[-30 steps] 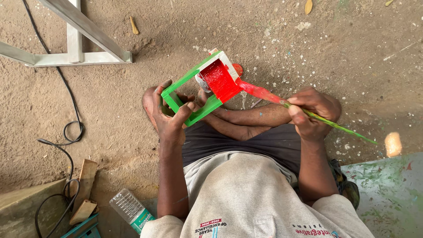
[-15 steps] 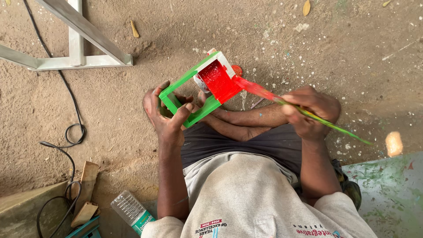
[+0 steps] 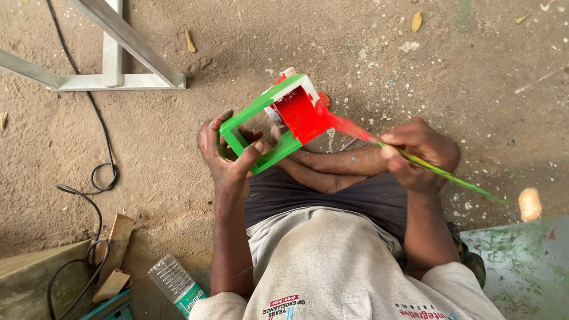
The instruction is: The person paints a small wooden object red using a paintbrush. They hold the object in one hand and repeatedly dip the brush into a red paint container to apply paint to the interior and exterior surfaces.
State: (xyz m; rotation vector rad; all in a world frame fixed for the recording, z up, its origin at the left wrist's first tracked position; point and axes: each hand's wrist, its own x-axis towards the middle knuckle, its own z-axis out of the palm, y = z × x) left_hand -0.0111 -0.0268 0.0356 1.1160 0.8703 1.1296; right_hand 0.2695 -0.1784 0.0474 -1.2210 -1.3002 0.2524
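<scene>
Your left hand (image 3: pixel 228 155) is clamped around the near end of the green frame (image 3: pixel 264 127), an open rectangular box held tilted above your crossed legs and the sandy ground (image 3: pixel 385 53), with your thumb hooked over its lower bar. Your right hand (image 3: pixel 421 153) is pinched shut on a long thin brush (image 3: pixel 415 159) whose red-loaded tip meets the frame's red-painted end (image 3: pixel 301 112), while the green handle trails off to your right. Behind that end sits a small paint tin (image 3: pixel 278 112), only partly visible. The wet red face looks the likeliest trouble: if your left grip slides forward, your fingers would smear it. A heavily loaded brush could drip onto your forearms or dark shorts (image 3: pixel 332 198), which lie directly beneath. Tilting the frame further might knock the tin over. Off to your left, a black cable (image 3: pixel 98 178), wood scraps (image 3: pixel 115 237) and a plastic bottle (image 3: pixel 175 284) lie well apart.
</scene>
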